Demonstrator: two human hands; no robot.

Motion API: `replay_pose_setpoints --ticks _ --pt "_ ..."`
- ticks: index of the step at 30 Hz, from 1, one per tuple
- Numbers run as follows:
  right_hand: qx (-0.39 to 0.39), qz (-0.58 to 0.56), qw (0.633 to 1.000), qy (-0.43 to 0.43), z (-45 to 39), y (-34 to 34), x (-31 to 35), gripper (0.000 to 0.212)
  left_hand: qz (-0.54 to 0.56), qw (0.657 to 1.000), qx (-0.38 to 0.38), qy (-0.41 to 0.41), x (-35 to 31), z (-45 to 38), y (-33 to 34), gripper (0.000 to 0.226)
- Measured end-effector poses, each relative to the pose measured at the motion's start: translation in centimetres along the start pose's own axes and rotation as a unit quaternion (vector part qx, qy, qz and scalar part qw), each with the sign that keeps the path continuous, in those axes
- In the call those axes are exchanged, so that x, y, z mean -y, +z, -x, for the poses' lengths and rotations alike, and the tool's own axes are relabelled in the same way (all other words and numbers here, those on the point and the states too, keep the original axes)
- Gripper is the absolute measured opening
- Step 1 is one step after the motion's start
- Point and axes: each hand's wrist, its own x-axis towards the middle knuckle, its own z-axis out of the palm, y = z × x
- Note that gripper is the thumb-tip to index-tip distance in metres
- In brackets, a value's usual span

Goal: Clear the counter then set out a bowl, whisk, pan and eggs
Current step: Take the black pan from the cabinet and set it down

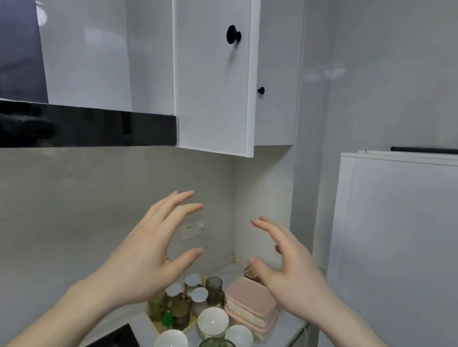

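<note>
Between cabinet door (213, 69) and jars (186, 297), open air

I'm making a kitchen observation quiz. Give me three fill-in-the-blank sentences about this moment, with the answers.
1. Both the left hand and right hand hold ____.
2. The cupboard door has a ____ knob.
3. The lidded box beside the jars is ____.

Answers: nothing; black; pink
</note>
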Motion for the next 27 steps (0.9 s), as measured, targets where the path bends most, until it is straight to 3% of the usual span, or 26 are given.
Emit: replay_pose_setpoints --ticks 12,21,27 --pt "-0.039 -0.089 0.989 -0.115 -16.1 -2.0 -4.2 0.06 -0.059 0.993 -0.105 -0.008 -2.4 -10.0 -1.6 0.064" --pt "-0.003 -0.14 0.973 -0.183 -28.2 -1.8 -7.5 0.059 -0.08 0.972 -0.219 -0.013 -6.9 -17.1 -2.1 0.058" --pt "0.018 -0.094 0.976 -0.194 -35.6 -0.5 -9.0 0.063 -0.258 0.925 -0.278 0.025 -10.7 -19.3 -0.4 0.062"
